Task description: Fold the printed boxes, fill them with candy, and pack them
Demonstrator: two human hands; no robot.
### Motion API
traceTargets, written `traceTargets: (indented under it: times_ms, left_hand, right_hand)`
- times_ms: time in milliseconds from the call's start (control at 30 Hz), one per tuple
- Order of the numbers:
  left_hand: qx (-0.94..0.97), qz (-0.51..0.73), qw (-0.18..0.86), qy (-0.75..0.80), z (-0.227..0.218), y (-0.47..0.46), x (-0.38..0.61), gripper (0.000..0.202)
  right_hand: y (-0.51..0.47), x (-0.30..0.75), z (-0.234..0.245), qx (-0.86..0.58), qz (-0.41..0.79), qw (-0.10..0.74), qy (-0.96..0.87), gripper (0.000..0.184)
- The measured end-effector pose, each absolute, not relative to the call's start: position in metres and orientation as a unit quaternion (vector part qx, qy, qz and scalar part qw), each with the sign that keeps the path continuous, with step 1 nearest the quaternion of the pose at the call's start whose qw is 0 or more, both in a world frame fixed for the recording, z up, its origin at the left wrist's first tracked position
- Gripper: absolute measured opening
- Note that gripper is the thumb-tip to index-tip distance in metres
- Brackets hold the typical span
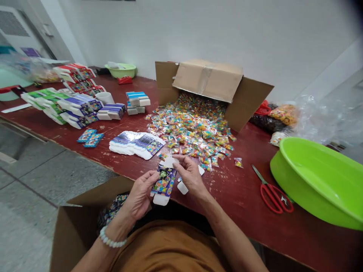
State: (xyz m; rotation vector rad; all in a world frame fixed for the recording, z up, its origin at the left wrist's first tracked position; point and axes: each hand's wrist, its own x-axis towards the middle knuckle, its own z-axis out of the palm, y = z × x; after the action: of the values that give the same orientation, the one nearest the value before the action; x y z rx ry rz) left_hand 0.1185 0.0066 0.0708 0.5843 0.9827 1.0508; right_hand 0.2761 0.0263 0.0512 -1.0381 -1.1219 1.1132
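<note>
A small purple printed candy carton (163, 179) with open white end flaps is between my hands, over the table's front edge. My left hand (141, 192) is closed on its left side, thumb on the front. The thumb and fingers of my right hand (190, 173) pinch its upper flap. Partly hidden beneath my right hand lies another white-flapped carton piece (183, 186). A fanned stack of flat purple cartons (136, 144) rests just beyond my left hand. Wrapped colourful candies (193, 132) spill toward my hands from a tipped cardboard box (208, 81).
Red-handled scissors (275, 194) lie beside a green basin (317, 181) at right. Stacked cartons (82, 104) and a white tape roll (104, 98) stand at left, near two blue packs (90, 138). A large open cardboard box (69, 230) is below the table's front edge.
</note>
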Motion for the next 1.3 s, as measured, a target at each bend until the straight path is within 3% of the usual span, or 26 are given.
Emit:
traceTargets:
  times_ms: [133,267,500,633,800,900,1100,1300]
  left_hand:
    - [0.234,0.351,0.833,0.358,0.074,0.001,0.107,0.047]
    - [0.222,0.319,0.869,0.306,0.069,0.0,0.103,0.052]
    - [0.254,0.324,0.851,0.326,0.059,0.019,0.103,0.046]
    - [0.234,0.312,0.871,0.299,0.055,0.022,0.097,0.041]
    - [0.19,0.256,0.922,0.221,0.048,0.019,0.089,0.049]
    - [0.207,0.242,0.924,0.212,0.046,0.018,0.084,0.049]
    - [0.3,0.25,0.883,0.262,0.059,0.022,0.072,0.055]
    - [0.301,0.297,0.848,0.32,0.063,0.031,0.051,0.05]
  right_hand:
    - [0.02,0.28,0.063,-0.415,0.523,0.581,-0.465,0.035]
    - [0.016,0.283,0.07,-0.41,0.53,0.575,-0.469,0.044]
    - [0.024,0.283,0.052,-0.583,0.301,0.485,-0.578,0.028]
    - [0.029,0.283,0.046,-0.526,0.396,0.513,-0.55,0.029]
    - [0.025,0.289,0.059,-0.387,0.549,0.521,-0.526,0.042]
    - [0.018,0.294,0.069,-0.377,0.542,0.493,-0.566,0.042]
    - [0.007,0.297,0.078,-0.397,0.406,0.432,-0.701,0.038]
    - [0.023,0.327,0.072,-0.421,0.459,0.506,-0.597,0.039]
